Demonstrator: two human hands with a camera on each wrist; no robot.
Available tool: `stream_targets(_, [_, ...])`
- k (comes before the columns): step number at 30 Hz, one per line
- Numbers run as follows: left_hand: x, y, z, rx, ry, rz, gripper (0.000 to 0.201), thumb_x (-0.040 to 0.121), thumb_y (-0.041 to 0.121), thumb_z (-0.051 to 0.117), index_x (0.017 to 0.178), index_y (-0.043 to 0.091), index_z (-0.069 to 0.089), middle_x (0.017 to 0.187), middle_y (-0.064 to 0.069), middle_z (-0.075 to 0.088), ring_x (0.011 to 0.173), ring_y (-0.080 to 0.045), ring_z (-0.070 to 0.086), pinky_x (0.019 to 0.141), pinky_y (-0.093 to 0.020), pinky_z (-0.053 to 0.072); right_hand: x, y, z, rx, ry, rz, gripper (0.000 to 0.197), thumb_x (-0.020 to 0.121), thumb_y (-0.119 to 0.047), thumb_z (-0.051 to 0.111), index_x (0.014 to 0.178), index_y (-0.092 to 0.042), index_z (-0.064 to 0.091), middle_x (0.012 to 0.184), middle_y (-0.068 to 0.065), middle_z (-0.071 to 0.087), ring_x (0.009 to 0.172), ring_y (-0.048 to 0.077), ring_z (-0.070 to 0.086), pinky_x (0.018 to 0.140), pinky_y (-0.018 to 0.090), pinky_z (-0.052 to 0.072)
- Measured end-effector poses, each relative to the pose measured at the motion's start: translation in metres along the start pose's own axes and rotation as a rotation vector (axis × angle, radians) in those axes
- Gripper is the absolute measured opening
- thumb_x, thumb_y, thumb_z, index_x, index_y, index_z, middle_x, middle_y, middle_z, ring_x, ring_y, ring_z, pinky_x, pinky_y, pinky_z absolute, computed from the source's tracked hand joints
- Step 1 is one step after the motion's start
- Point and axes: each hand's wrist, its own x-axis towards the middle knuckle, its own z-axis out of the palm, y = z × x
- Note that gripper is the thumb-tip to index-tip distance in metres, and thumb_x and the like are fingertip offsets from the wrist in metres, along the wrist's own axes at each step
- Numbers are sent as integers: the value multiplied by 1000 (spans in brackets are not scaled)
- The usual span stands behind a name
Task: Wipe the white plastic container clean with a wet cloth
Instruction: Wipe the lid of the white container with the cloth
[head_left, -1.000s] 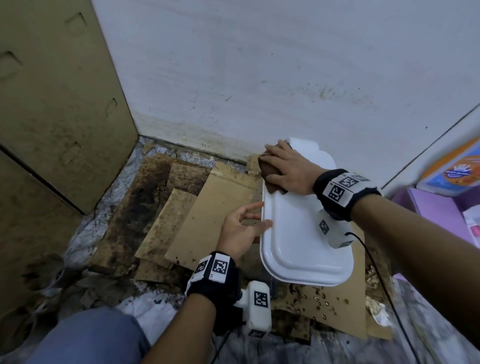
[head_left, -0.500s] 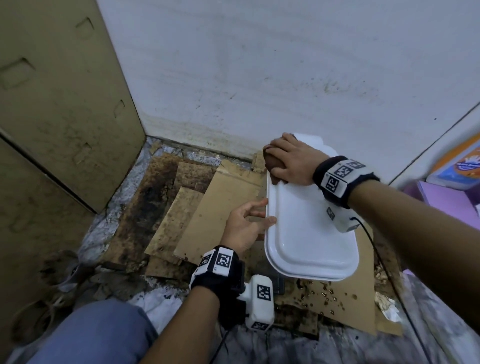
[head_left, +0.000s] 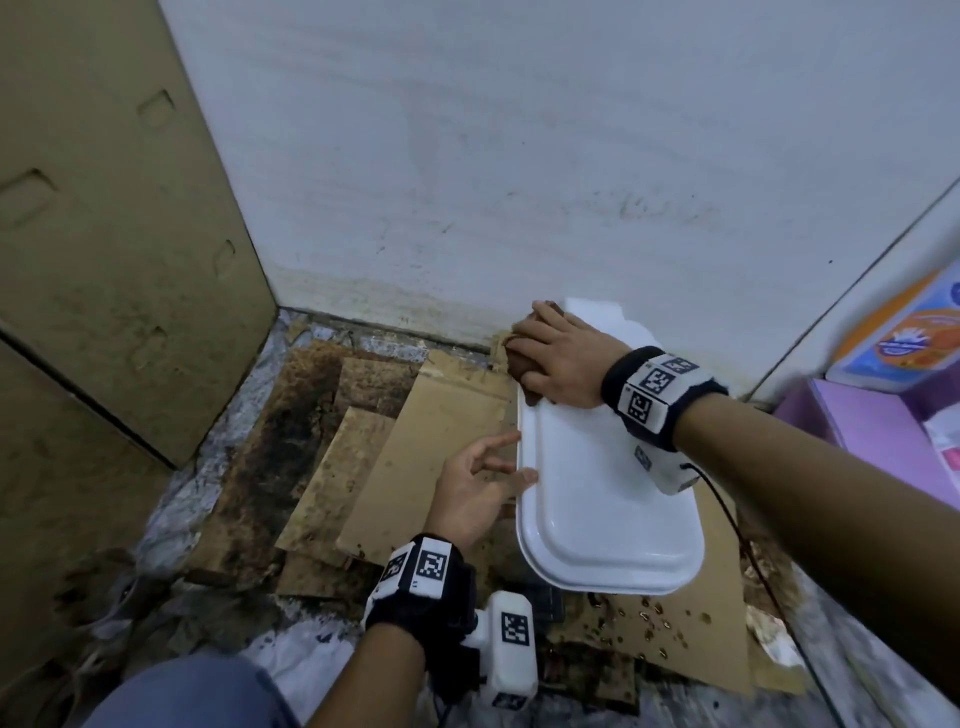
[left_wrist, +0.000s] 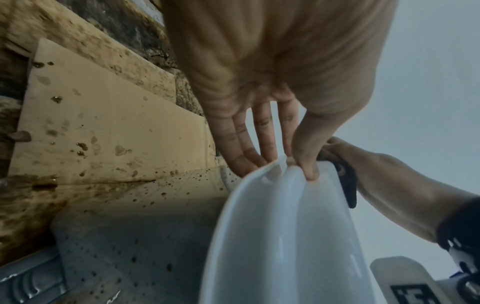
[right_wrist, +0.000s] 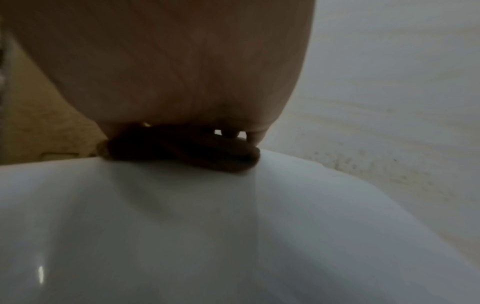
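Nearest the person, a knee in blue cloth sits at the bottom edge, with stained cardboard sheets spread over the floor ahead of it. The white plastic container lies over the right part of the cardboard, its near rounded end toward the person and its far end close to the white wall. The left hand steadies its left rim: the thumb lies on top of the edge and the straight fingers reach under it, a light pinch on the rim. Farther along, the right hand lies flat on a brown cloth, pressing it on the container's far left corner, fingers stretched over it. Bare cardboard lies left of the container; purple boxes stand to its right.
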Motion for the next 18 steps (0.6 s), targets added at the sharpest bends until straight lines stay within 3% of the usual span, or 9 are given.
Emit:
stream_targets(4, [1,3,0,-13,-7,-12,40,81,8,80,109,33,68,99,-10,66,107,-32,68,89,-51,58,-15,10,13,246,82,88,85,77,-64,14,150,-21,22,158,0,16,145,26,5,117,46,17])
stream_targets(7, [3,4,2,-46,0,-22,38,82,5,78,107,31,68,107,-17,67,106,-34,68,87,-48,59,-45,2,24,348,69,169,75,87,-57,24,153,-24,8,162,-2,2,148,23,-6,119,47,11])
stream_targets(9, [4,4,3,-64,10,-28,36,83,2,76,105,30,69,104,-16,67,100,-33,69,79,-42,61,-70,-12,32,332,49,182,72,92,-56,23,153,-25,2,162,-2,-7,147,21,-14,120,46,4])
stream_targets(11, [4,3,3,-86,9,-36,35,84,1,74,107,27,68,97,-11,67,91,-29,69,70,-35,61,-97,-31,39,310,50,170,74,88,-61,11,152,-26,-3,161,-3,-13,145,18,-21,120,43,-2])
stream_targets(14, [2,5,4,-81,15,-36,36,87,1,71,118,18,66,91,-10,69,86,-27,69,69,-35,60,-134,-60,44,312,37,153,74,86,-61,2,151,-29,-11,159,-5,-20,143,17,-28,120,42,-6])
stream_targets(18, [-6,3,8,-44,35,-23,33,91,8,69,120,24,65,95,-11,68,90,-30,70,64,-31,60,-168,-87,45,299,-3,127,70,89,-58,3,150,-30,-17,157,-6,-25,142,17,-31,119,40,-11])
